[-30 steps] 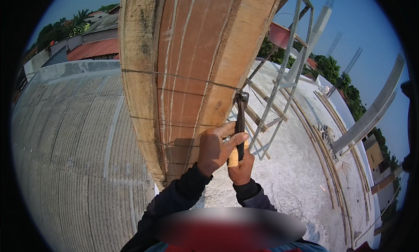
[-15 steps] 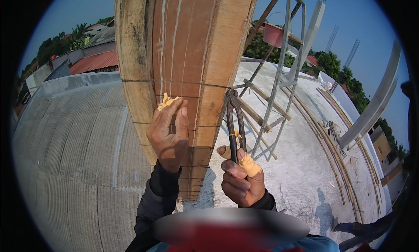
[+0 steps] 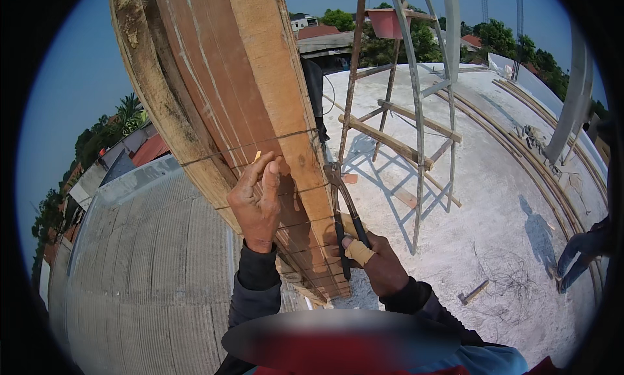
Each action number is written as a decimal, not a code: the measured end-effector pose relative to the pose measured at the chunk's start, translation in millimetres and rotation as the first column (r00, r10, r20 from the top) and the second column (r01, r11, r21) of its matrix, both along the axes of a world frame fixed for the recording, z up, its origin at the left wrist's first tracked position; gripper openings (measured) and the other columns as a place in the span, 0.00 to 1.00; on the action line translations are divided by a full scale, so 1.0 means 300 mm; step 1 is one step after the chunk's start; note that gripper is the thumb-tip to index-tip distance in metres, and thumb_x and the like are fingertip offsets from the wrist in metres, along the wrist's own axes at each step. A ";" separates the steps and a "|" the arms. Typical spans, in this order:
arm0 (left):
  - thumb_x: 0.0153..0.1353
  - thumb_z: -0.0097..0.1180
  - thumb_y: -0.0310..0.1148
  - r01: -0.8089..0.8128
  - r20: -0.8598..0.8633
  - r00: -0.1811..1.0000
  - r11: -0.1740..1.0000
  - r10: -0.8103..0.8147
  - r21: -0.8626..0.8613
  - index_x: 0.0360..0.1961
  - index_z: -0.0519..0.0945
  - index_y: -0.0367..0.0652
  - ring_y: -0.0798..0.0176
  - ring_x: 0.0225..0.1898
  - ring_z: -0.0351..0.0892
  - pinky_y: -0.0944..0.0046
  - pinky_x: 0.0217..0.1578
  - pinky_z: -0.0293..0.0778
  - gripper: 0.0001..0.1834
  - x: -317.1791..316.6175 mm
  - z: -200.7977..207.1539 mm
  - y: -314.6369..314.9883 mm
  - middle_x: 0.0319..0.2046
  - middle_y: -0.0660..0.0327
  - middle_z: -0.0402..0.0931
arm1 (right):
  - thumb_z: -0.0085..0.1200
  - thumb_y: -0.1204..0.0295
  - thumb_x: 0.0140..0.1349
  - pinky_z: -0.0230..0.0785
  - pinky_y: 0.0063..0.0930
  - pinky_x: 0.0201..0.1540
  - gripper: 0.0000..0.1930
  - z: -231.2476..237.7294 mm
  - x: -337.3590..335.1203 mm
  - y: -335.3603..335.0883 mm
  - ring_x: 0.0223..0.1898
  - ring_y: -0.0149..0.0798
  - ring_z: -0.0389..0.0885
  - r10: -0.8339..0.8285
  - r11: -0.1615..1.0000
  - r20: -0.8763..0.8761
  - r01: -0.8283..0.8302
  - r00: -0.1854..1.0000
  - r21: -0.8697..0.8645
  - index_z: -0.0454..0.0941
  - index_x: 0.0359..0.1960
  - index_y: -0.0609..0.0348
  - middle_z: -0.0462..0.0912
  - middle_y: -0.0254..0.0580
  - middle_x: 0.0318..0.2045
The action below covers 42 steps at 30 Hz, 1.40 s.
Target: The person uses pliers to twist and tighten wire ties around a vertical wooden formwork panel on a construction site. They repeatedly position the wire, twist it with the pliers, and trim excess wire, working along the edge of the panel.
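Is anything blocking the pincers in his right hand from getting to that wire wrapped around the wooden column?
Nothing visible does. The pincers, held in the right hand, already have their head at the column's edge, beside a wire band. The left hand rests on the column face, off to the side.

Left hand point(image 3: 258, 203) flat against wooden column formwork point(image 3: 227, 102), fingertips at the tie wire point(image 3: 250, 146) wrapped round it. Right hand point(image 3: 377, 264) grips long-handled pincers point(image 3: 343, 212), head up beside the form's edge; possibly touching the wire, hard to tell. Metal scaffold frame point(image 3: 416, 115) behind on the concrete roof slab point(image 3: 494, 199).
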<state>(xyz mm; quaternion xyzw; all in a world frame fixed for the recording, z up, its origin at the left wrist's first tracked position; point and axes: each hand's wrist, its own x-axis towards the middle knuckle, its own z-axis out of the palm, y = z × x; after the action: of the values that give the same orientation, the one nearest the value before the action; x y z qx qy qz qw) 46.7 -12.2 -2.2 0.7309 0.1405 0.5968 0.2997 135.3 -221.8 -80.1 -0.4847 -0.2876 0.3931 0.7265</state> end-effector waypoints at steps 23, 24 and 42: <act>0.69 0.65 0.30 0.064 -0.046 0.997 0.998 -0.063 0.026 0.58 0.83 0.33 0.60 0.49 0.90 0.63 0.50 0.81 0.19 0.149 -0.063 -0.070 0.45 0.51 0.89 | 0.57 0.73 0.70 0.66 0.42 0.31 0.09 0.208 0.268 -0.044 0.23 0.50 0.69 -0.072 0.991 0.842 0.132 0.534 0.001 0.77 0.40 0.71 0.76 0.58 0.23; 0.69 0.65 0.30 0.091 -0.036 0.995 0.996 -0.091 -0.006 0.58 0.83 0.33 0.60 0.49 0.90 0.63 0.50 0.81 0.19 0.151 -0.067 -0.067 0.45 0.51 0.89 | 0.57 0.73 0.70 0.65 0.42 0.31 0.09 0.213 0.264 -0.045 0.23 0.52 0.69 -0.075 0.990 0.847 0.142 0.526 -0.001 0.77 0.40 0.71 0.76 0.60 0.24; 0.72 0.63 0.37 0.087 -0.185 0.978 0.995 -0.093 -0.042 0.55 0.84 0.33 0.64 0.46 0.89 0.65 0.47 0.82 0.18 -0.019 -0.044 0.012 0.43 0.53 0.90 | 0.56 0.66 0.75 0.73 0.34 0.30 0.13 -0.081 -0.032 0.320 0.25 0.36 0.82 -0.457 0.888 0.502 0.408 0.734 0.212 0.80 0.47 0.67 0.83 0.42 0.23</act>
<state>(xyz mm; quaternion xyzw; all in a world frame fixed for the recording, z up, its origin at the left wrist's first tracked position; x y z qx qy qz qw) 41.0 -8.7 -15.4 0.7840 0.1448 0.5092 0.3240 125.8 -125.7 -104.4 -0.5962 -0.3761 0.0480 0.7076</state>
